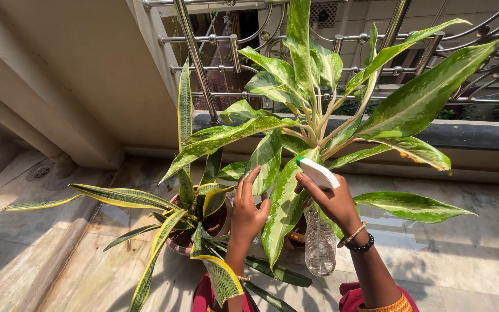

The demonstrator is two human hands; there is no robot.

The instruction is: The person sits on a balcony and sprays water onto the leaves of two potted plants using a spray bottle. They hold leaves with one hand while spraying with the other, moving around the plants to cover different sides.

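My right hand (334,202) grips a spray bottle (320,242) with a clear plastic body and a white trigger head with a green tip (316,171). The nozzle points left at a broad green-and-white leaf (284,208). My left hand (248,209) is raised with fingers apart, touching the underside of another leaf (267,159) of the same large variegated plant (319,115). That plant's pot (297,236) is mostly hidden behind leaves and the bottle.
A snake plant with yellow-edged leaves stands in a brown pot (175,241) to the left. A metal railing (342,40) on a stone ledge (469,134) runs behind. The marble floor (463,254) has a round drain (41,171) at far left.
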